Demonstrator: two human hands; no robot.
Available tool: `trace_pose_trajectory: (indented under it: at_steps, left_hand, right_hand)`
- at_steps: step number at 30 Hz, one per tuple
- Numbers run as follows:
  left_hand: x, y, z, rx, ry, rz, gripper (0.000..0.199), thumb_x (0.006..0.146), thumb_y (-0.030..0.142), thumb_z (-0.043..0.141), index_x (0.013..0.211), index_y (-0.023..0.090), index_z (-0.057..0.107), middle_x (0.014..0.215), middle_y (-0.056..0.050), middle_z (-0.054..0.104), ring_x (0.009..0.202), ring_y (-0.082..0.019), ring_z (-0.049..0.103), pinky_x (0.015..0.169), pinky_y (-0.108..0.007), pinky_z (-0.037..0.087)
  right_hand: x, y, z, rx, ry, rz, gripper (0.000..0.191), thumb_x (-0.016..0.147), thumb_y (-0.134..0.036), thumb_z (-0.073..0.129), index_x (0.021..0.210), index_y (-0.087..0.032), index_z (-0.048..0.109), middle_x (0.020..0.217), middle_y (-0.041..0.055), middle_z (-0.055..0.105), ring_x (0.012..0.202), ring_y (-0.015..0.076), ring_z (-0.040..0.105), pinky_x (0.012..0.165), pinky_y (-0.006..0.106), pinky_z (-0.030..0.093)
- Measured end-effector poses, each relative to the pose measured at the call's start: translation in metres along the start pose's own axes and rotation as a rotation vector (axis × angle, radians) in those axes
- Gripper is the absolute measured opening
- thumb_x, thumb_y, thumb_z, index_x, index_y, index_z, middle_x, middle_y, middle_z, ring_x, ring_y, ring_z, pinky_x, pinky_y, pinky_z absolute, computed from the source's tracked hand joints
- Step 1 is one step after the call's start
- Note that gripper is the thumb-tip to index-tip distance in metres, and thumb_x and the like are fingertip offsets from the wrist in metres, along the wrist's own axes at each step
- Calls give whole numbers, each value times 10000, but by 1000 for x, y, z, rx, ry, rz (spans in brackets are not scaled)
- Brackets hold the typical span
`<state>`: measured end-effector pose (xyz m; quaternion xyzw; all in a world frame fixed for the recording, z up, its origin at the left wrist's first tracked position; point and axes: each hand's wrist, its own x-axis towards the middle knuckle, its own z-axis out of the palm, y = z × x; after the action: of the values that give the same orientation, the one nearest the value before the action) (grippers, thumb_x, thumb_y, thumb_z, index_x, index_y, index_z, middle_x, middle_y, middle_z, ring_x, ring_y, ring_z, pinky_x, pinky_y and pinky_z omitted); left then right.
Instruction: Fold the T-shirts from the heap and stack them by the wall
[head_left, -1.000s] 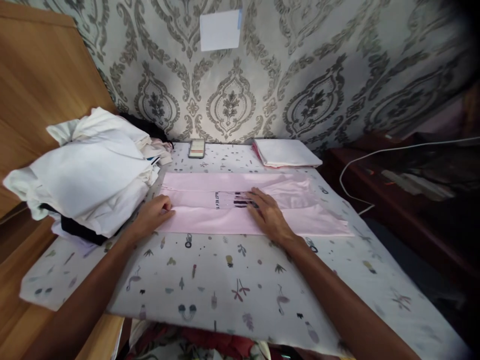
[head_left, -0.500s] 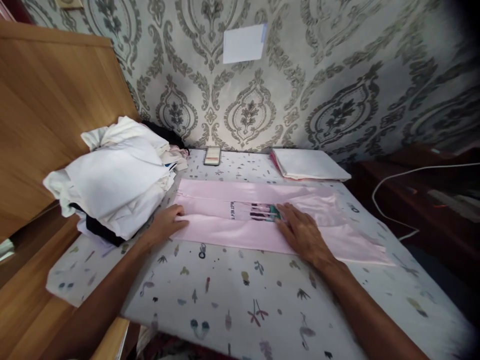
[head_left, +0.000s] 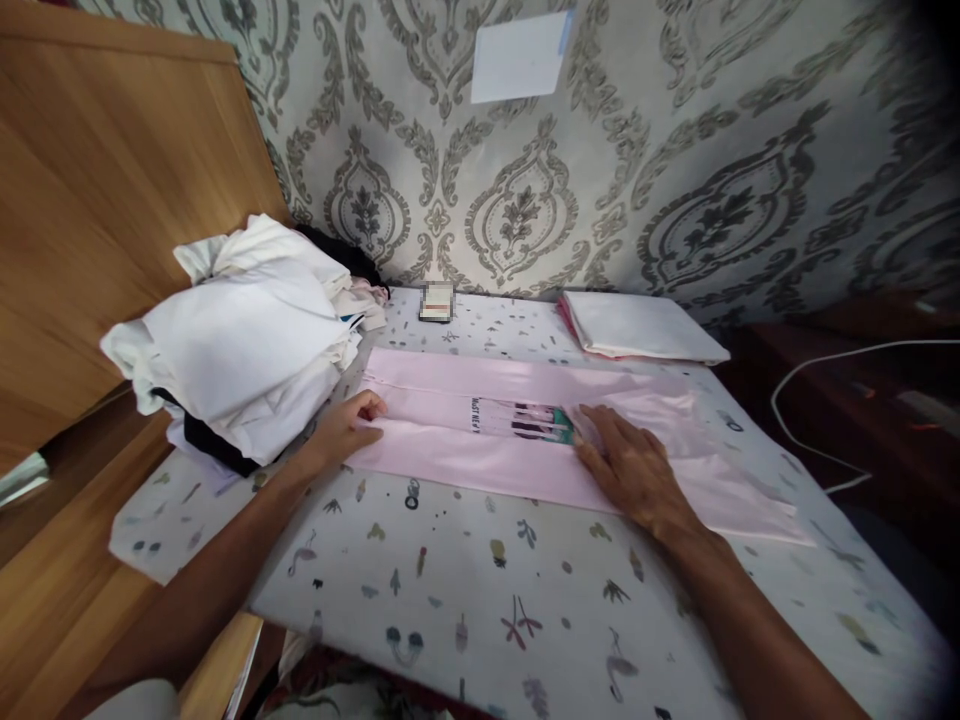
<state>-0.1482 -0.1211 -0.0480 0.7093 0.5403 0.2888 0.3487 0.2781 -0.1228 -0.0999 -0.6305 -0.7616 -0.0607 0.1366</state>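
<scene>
A pink T-shirt (head_left: pixel 480 470) lies in a long strip across the table, its sides folded inward, with dark lettering and a dark and green print partly showing between them. At its left end is my left hand (head_left: pixel 346 428), its fingers curled and its thumb on the edge of the cloth. My right hand (head_left: pixel 634 465) rests on the shirt beside the green print, fingers stretched out and thumb apart. A small ridge of pink cloth rises by its fingertips. The undersides of both hands are hidden.
A heap of white and black clothes (head_left: pixel 232 340) lies on the left, against a wooden panel (head_left: pixel 127 150). Folded white cloth (head_left: pixel 645 325) sits at the back right. A small blurred box (head_left: pixel 436 302) stands near the wall. A white cable (head_left: pixel 825 360) hangs at the right.
The view has shifted slightly, so everything sits a little farther right. Both hands stay at about the same spots on the shirt; a small ridge of cloth now shows at my right fingertips.
</scene>
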Motion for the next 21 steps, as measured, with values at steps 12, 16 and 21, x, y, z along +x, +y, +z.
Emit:
trace_pose_trajectory:
  at_steps: [12,16,21]
  left_hand:
    - [3,0,-9,229,-68,-73,303,798,468,576,779,182,672,856,-53,662,777,-195,589,743,-333,451]
    - [2,3,-12,148,-46,-62,233,725,421,585,747,189,599,785,-12,581,725,-170,527,657,-297,401]
    - [0,1,-14,-109,2,-196,287,723,468,611,764,203,508,682,45,471,626,-127,441,550,-248,316]
  right_hand:
    - [-2,13,3,-16,8,3,580,1014,-517,277,1449,-190,478,1452,168,564,1353,335,511,1095,543,412]
    - [-1,16,2,-51,-11,10,603,1018,-511,246,1457,-168,475,1458,180,559,1366,336,499,1097,558,402]
    - [0,23,3,-39,-10,16,581,1012,-505,260,1442,-190,493,1438,167,577,1319,349,540,1068,573,426]
